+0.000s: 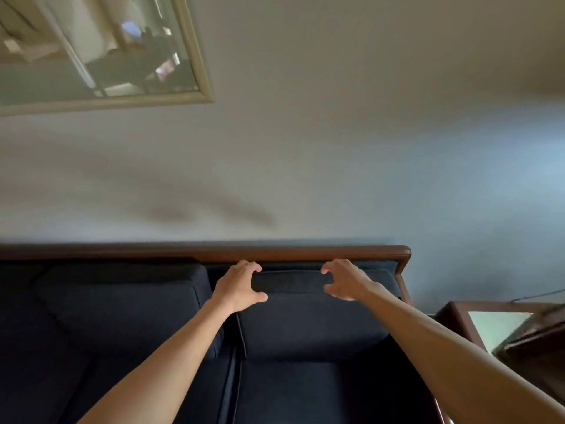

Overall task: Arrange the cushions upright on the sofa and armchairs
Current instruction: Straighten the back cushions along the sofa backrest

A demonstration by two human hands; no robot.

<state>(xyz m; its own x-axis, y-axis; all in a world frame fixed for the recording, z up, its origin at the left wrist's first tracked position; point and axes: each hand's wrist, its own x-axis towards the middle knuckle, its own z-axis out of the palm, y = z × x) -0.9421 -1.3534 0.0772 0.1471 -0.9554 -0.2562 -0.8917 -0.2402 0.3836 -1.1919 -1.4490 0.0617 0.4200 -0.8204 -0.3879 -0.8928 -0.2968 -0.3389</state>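
So, head view, only one there is. A dark navy fabric back cushion (312, 316) is seen standing upright at the right end of a dark navy sofa with a brown wooden frame (305, 252), its long axis running left to right along the backrest, top edge tucked just under the wooden rail. A second navy back cushion (122, 301) is parked right beside it on the left, upright as well, the two touching at the seam.

The left hand (240, 286) is curled over the top left corner of the right cushion, fingers behind, thumb in front, so the grip looks clamped on it. The right hand (347, 280) is held at the top edge with fingers bent and apart; contact can't really be told, grip looks loose.

A brown wooden side table with a pale top (489, 319) sits just past the sofa's right arm. Plain wall (336, 148) above, with a framed mirror (195, 56) up left.
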